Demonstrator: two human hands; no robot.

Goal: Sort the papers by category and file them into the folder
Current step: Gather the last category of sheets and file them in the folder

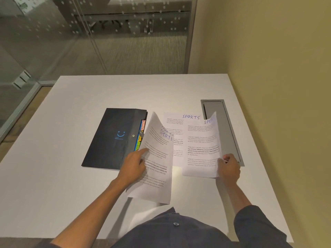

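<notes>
White table [71,176] with a grey cable hatch [222,126], set against a beige wall [277,51] and glass partition [89,33]. Closed black folder [112,138] — long axis running near-to-far, coloured tabs [140,138] facing right. Left hand [133,167] gripping a lifted SPORTS sheet [155,163]; right hand [229,167] pinching another [202,149] — third sheet [177,120] flat between.

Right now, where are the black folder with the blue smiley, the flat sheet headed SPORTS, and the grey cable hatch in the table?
black folder [111,138], head view, front cover
flat SPORTS sheet [176,122], head view, upper text area
grey cable hatch [226,129], head view, lid
</notes>
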